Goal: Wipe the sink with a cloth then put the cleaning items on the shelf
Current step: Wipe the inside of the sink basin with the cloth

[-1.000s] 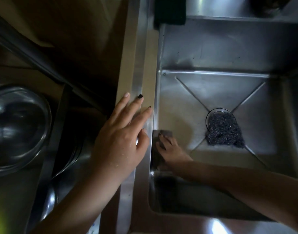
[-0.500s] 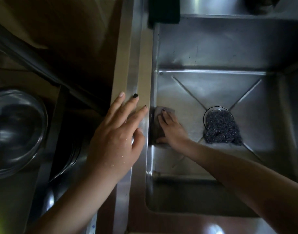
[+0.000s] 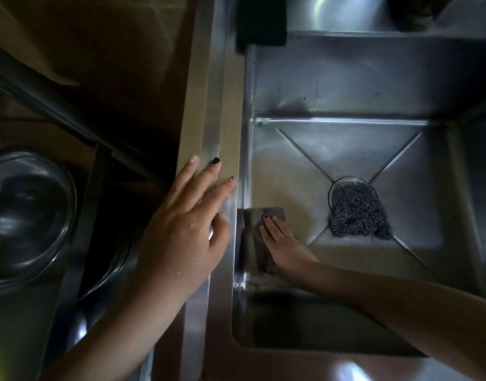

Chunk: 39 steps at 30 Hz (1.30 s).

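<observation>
A deep stainless steel sink point(image 3: 346, 86) fills the right half of the view. My right hand point(image 3: 284, 243) reaches down into it and presses a grey-brown cloth point(image 3: 254, 237) flat against the sink's left wall and floor. A dark steel wool scrubber point(image 3: 358, 213) lies on the sink floor, partly over the round drain. My left hand point(image 3: 189, 221) rests flat on the sink's left rim point(image 3: 222, 111), fingers spread, holding nothing.
A dark sponge-like block point(image 3: 261, 20) sits on the rim at the sink's far left corner. A shiny metal bowl point(image 3: 27, 213) and stacked dishes stand to the left of the rim. A ledge runs behind the sink at the top.
My right hand slid the cloth up along the left wall, then back toward me and slightly down again. My left hand stayed on the rim.
</observation>
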Motion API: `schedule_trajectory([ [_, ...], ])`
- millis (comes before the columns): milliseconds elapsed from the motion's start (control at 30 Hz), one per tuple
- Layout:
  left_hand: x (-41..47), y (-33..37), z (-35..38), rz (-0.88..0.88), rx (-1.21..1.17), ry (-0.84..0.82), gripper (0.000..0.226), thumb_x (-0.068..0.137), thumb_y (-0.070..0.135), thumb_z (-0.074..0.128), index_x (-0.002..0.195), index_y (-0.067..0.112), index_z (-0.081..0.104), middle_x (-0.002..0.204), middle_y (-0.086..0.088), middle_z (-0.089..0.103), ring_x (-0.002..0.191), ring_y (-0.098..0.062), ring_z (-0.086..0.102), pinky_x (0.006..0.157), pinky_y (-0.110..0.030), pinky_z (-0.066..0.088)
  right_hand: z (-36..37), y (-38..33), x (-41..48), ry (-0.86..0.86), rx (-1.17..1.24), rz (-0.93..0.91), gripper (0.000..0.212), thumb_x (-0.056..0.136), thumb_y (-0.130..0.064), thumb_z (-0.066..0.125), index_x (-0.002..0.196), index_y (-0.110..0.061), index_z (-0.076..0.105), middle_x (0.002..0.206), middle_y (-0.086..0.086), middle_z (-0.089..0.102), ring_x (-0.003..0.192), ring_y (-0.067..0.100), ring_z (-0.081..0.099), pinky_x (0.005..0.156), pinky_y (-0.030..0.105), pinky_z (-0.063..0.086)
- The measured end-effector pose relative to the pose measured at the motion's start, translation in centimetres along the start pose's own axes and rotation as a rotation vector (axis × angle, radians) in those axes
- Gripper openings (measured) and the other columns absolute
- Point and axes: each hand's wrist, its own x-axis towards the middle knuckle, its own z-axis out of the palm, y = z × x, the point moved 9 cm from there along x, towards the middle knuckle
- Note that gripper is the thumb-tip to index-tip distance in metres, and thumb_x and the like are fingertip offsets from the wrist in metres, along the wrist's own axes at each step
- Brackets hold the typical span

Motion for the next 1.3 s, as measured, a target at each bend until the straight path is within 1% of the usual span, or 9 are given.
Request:
schedule_trajectory([
  [133,0.1,0.0,0.0,0.002,0.001,-0.007,0.042,0.086,0.019,0.042,0.124,0.011,0.056,0.138,-0.009,0.047,0.137,-0.025,0.027,0.108,-0.031,0.015,-1.7,-0.2,0.2,0.108,0.092,0.068,0.077,0.090,-0.044,0.052,0.148,-0.012,0.013,0.157,0.002,0.002,0.145,0.023,0.000,0.114,0.043,0.023],
  [300,0.2,0.0,0.0,-0.006,-0.003,-0.018,0.042,0.086,0.021,0.041,0.123,0.011,0.057,0.138,-0.008,0.047,0.137,-0.024,0.026,0.110,-0.026,0.014,-1.5,-0.6,0.4,0.141,0.052,0.111,0.062,0.096,-0.024,0.042,0.149,-0.011,0.010,0.158,0.004,-0.001,0.145,0.024,-0.002,0.113,0.043,0.024],
  [633,0.1,0.3,0.2,0.008,0.055,-0.034,0.043,0.087,0.021,0.039,0.126,0.010,0.055,0.139,-0.010,0.045,0.137,-0.029,0.027,0.109,-0.038,0.018,-3.3,-0.6,0.3,0.136,0.001,0.013,0.055,0.091,-0.009,0.047,0.143,-0.006,0.028,0.155,0.008,0.014,0.138,0.031,0.015,0.106,0.041,0.039],
  [800,-0.1,-0.1,0.5,-0.010,0.084,-0.046,0.046,0.089,0.024,0.038,0.132,0.011,0.048,0.143,-0.005,0.041,0.139,-0.022,0.022,0.112,-0.034,0.017,-5.1,-0.1,0.2,0.155,0.161,0.023,0.055,0.089,-0.006,0.044,0.142,-0.012,0.032,0.148,0.005,0.033,0.135,0.028,0.027,0.105,0.038,0.038],
  [900,0.0,0.0,0.5,0.005,0.108,-0.034,0.047,0.089,0.023,0.039,0.132,0.008,0.047,0.143,-0.010,0.041,0.138,-0.024,0.024,0.111,-0.039,0.022,-6.6,0.4,0.5,0.174,0.343,0.027,0.060,0.081,-0.006,0.052,0.139,-0.019,0.040,0.138,0.007,0.049,0.127,0.027,0.043,0.103,0.031,0.039],
  [1033,0.1,-0.6,0.4,-0.052,0.063,-0.034,0.053,0.087,0.032,0.038,0.135,0.009,0.043,0.149,-0.006,0.025,0.141,-0.019,0.014,0.113,-0.028,0.011,-8.0,2.7,0.8,0.171,0.740,0.127,0.052,0.077,-0.006,0.064,0.125,-0.024,0.055,0.106,-0.004,0.065,0.094,0.014,0.060,0.075,0.020,0.046],
  [1133,0.2,-1.3,0.2,-0.101,-0.109,-0.011,0.055,0.084,0.039,0.042,0.137,0.025,0.035,0.152,0.006,0.014,0.142,-0.007,0.006,0.110,-0.008,0.004,-8.6,4.5,1.1,0.204,1.073,0.186,0.057,0.074,0.002,0.071,0.127,-0.012,0.055,0.111,-0.001,0.064,0.096,0.011,0.059,0.085,0.021,0.045],
  [1200,0.3,-2.0,-0.1,-0.159,-0.272,0.034,0.053,0.085,0.032,0.052,0.132,0.042,0.030,0.151,0.020,0.011,0.138,0.006,0.007,0.099,0.004,0.012,-9.5,5.1,1.2,0.257,1.266,0.182,0.055,0.076,0.004,0.070,0.127,-0.010,0.054,0.112,0.006,0.064,0.093,0.012,0.061,0.087,0.024,0.045],
  [1300,1.6,-2.9,-0.3,-0.194,-0.389,0.072,0.061,0.088,0.017,0.058,0.124,0.053,0.026,0.144,0.036,0.006,0.132,0.017,0.008,0.097,0.002,0.018,-11.9,5.5,1.0,0.401,1.573,0.169,0.041,0.080,0.009,0.063,0.116,-0.012,0.059,0.103,0.005,0.066,0.081,0.007,0.063,0.081,0.020,0.049],
])
